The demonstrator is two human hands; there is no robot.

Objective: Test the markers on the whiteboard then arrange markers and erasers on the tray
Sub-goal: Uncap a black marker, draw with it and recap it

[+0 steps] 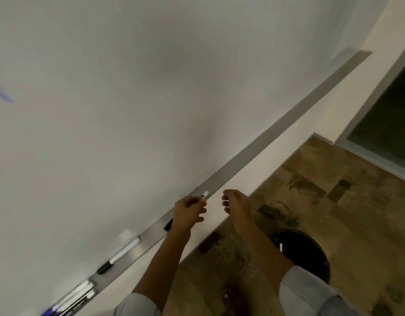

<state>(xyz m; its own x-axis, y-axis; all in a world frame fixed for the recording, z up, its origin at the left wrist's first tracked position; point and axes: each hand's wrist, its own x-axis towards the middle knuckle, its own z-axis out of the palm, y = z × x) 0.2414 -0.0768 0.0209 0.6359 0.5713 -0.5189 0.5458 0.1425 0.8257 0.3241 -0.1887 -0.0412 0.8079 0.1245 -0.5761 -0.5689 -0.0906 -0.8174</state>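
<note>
While gripped in the curled fingers of the left hand (189, 212), just below frame centre, pokes out a white marker (204, 194), only its short tip end showing past the fingertips, up and to the right, over the grey tray (260, 145). Rest of the barrel hidden inside the fist. Just beside, to the right, hangs the right hand (235, 202), fingers bent inward and apart from the marker; whether anything small sits between them cannot be told through the blur. On the tray, lower left of the grasping hand, lies a small black cap-like piece (168, 224), then a white marker with black cap (120, 255) along the ledge, then a cluster of more markers (77, 295) near the bottom left corner. Across the upper left spreads the whiteboard (128, 87), with a blue stroke (2, 92) at the far left edge. At lower right, a black round bin (304, 254) on mottled brown floor (333, 224).
</note>
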